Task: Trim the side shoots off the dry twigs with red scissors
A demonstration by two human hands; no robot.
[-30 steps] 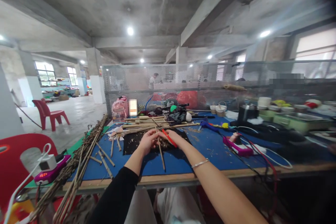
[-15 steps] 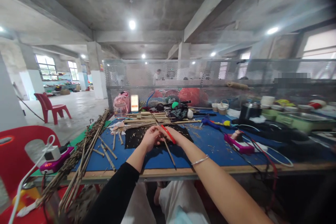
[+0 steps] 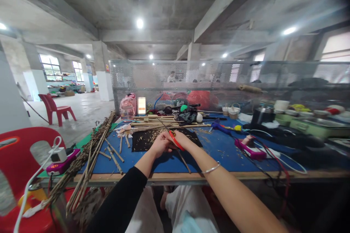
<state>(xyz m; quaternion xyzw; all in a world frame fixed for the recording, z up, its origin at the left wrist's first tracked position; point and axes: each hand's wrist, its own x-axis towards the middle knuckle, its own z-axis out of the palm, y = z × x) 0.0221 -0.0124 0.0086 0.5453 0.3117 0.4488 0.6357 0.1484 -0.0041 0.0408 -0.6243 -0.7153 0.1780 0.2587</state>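
My left hand (image 3: 159, 145) is closed around a thin bamboo stick (image 3: 182, 158) that slants across the blue table top (image 3: 218, 153) towards its front edge. My right hand (image 3: 182, 139) sits just to the right of it, closed on a red-handled cutter (image 3: 173, 139) held against the stick. Both hands hover over a black mat (image 3: 142, 141) littered with shavings. A silver bracelet is on my right wrist.
Long twigs and bamboo canes (image 3: 90, 149) lie along the table's left edge, cut sticks (image 3: 115, 153) beside them. A purple glue gun (image 3: 250, 149) with cables lies right. A red chair (image 3: 16, 164) stands at left. A mesh screen (image 3: 218, 80) backs the table.
The stick's near end has swung to the right across the table while both hands stayed together over the mat. The camera has tilted slightly.
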